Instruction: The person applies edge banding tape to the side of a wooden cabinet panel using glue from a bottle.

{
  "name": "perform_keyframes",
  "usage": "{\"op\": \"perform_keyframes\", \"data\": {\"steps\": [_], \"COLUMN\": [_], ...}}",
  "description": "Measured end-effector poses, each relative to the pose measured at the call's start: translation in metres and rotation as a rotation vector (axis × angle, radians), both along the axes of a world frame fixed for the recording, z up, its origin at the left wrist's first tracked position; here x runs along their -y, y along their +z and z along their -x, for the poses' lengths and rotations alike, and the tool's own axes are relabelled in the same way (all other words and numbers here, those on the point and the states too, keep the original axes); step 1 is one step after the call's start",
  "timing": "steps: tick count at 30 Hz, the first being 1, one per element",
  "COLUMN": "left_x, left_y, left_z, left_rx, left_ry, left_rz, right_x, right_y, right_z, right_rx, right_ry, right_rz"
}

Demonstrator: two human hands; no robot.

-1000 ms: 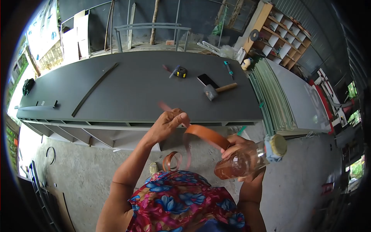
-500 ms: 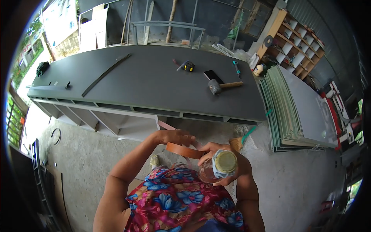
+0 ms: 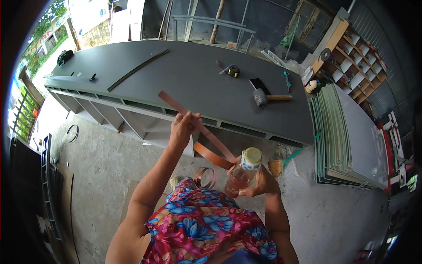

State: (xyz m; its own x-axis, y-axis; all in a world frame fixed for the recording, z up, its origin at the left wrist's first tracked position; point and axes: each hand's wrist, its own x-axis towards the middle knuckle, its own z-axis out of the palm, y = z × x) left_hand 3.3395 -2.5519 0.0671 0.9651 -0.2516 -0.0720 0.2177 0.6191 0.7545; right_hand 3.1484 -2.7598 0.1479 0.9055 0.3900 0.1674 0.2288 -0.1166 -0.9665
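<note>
My left hand (image 3: 183, 127) pinches a long flat strip of edge banding (image 3: 211, 137), pinkish on one face and wood-brown on the other. Its free end reaches up past my fingers, over the front edge of the grey panel (image 3: 184, 83). From there the strip slants down to my right hand (image 3: 259, 180), and its brown part curls in loops between my hands. That hand is wrapped round a clear bottle (image 3: 241, 179) with a yellowish lid and a pale cloth about its neck. The strip meets the bottle by my fingers, whose exact hold on it is partly hidden.
On the panel lie a mallet (image 3: 260, 97), a phone (image 3: 258, 84), a tape measure (image 3: 233, 70), a teal tool (image 3: 287, 80) and a dark strip (image 3: 138, 69). Stacked boards (image 3: 336, 136) stand at the right, near a broom (image 3: 276, 167).
My left hand has moved up and left, drawing the strip out toward the panel. My right hand still holds the bottle, now more upright. The view has shifted slightly.
</note>
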Motion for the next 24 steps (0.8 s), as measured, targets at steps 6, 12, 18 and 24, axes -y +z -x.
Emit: {"op": "perform_keyframes", "data": {"steps": [6, 12, 18, 24], "left_x": [-0.02, -0.036, -0.085, -0.139], "left_y": [0.042, 0.057, 0.072, 0.089], "left_z": [-0.025, -0.019, -0.014, -0.028], "left_rx": [0.514, 0.568, 0.621, 1.005], "left_ry": [0.128, 0.17, 0.171, 0.505], "left_rz": [-0.328, -0.433, -0.696, -1.168], "right_x": [-0.004, -0.015, -0.053, -0.093], "right_y": [-0.01, -0.02, -0.02, -0.018], "right_z": [-0.008, -0.025, -0.045, -0.058], "right_rx": [-0.082, -0.132, -0.13, -0.146], "right_ry": [-0.021, -0.065, -0.051, -0.045], "right_rz": [-0.184, -0.359, -0.341, -0.354]}}
